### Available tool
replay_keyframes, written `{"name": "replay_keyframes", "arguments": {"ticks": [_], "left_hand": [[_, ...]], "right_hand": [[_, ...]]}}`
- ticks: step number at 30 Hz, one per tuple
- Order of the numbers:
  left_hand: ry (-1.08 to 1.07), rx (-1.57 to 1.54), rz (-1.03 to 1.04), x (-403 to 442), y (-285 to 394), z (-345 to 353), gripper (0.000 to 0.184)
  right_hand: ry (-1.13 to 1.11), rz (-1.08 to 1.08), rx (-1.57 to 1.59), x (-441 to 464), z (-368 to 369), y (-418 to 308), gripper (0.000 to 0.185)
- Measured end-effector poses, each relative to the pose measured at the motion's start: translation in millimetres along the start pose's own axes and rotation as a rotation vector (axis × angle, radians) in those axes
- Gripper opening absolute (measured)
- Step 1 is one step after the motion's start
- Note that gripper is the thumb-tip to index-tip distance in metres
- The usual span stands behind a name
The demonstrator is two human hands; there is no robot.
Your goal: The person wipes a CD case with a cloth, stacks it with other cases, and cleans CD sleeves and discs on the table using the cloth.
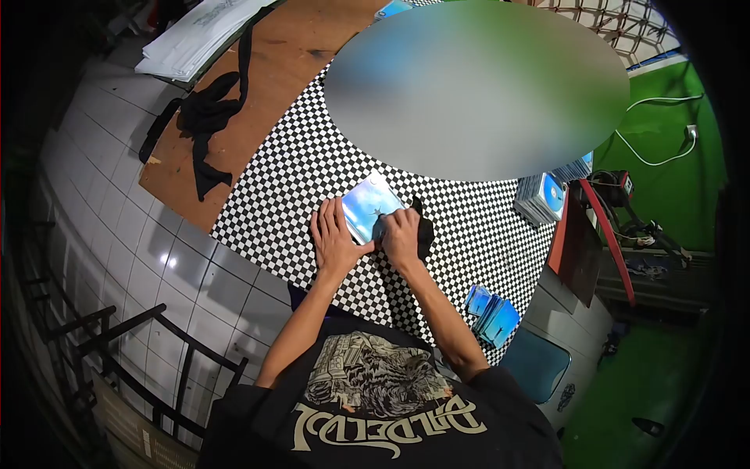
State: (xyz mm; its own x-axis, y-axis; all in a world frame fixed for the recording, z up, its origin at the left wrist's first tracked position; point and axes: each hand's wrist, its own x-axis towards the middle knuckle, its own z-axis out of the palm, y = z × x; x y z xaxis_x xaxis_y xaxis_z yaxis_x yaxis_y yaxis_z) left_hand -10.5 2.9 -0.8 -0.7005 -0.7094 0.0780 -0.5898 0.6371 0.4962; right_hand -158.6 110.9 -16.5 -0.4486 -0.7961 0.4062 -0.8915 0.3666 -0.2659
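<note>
A CD case [372, 205] with a shiny blue cover lies flat on the checkered tabletop in front of me. My left hand [336, 241] is spread along its left side, fingers stretched out and the thumb at the near edge. Closed fingers of my right hand [401, 241] press at the case's lower right part, bunched around a black cloth [425, 234]. Part of that cloth sticks out beyond the right hand, and the rest is hidden under it.
Stacked CD cases [539, 199] stand at the right edge, with more cases [494, 319] lying nearer me. A black strip of fabric [209, 109] hangs over the brown board [269, 86] at left. Blurring covers the far side. Dark metal chair frames [160, 359] stand at lower left.
</note>
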Motion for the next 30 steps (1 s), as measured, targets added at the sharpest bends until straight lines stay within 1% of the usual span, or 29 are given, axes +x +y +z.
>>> {"name": "replay_keyframes", "arguments": {"ticks": [3,4,7,12,15,16,19,23,24,27,28,30], "left_hand": [[-0.029,0.038,-0.001,0.4,-0.9,1.2,0.129],[-0.026,0.037,0.002,0.4,-1.0,1.1,0.129],[0.005,-0.038,0.005,-0.2,-1.2,0.4,0.131],[0.011,-0.021,0.034,-2.6,-4.4,-2.0,0.133],[-0.056,0.045,0.04,-1.9,-5.3,-2.7,0.133],[-0.055,0.043,0.039,-0.6,-5.0,-2.1,0.133],[0.002,-0.089,0.041,-1.5,-7.4,-1.3,0.133],[0.02,-0.052,0.05,-1.0,-6.8,-0.4,0.132],[0.021,-0.054,0.051,0.2,-6.1,-1.0,0.132],[0.014,-0.014,0.057,-1.1,-6.0,-2.9,0.13],[0.013,-0.014,0.057,-0.2,-5.6,-3.1,0.13],[0.006,-0.061,0.049,-1.0,-6.9,-1.6,0.13]], "right_hand": [[-0.036,-0.13,0.073,0.4,-13.0,-11.3,0.022],[-0.033,-0.131,0.07,2.8,-10.8,-4.8,0.022],[-0.009,0.015,-0.064,23.1,-5.6,23.1,0.019],[0.003,0.006,-0.016,21.8,-1.3,5.4,0.016],[-0.066,-0.222,0.12,6.4,-3.0,-10.6,0.021],[-0.067,-0.223,0.118,10.1,-3.1,-5.7,0.021],[-0.057,-0.071,-0.002,25.9,-3.7,11.5,0.02],[0.022,-0.001,0.006,29.8,3.8,2.8,0.021],[0.022,-0.002,0.004,28.2,4.2,-2.0,0.021],[-0.003,-0.199,0.133,8.0,2.6,-20.3,0.02],[-0.003,-0.199,0.132,12.3,1.6,-15.1,0.02],[0.002,-0.123,0.041,26.9,-0.7,5.9,0.021]]}}
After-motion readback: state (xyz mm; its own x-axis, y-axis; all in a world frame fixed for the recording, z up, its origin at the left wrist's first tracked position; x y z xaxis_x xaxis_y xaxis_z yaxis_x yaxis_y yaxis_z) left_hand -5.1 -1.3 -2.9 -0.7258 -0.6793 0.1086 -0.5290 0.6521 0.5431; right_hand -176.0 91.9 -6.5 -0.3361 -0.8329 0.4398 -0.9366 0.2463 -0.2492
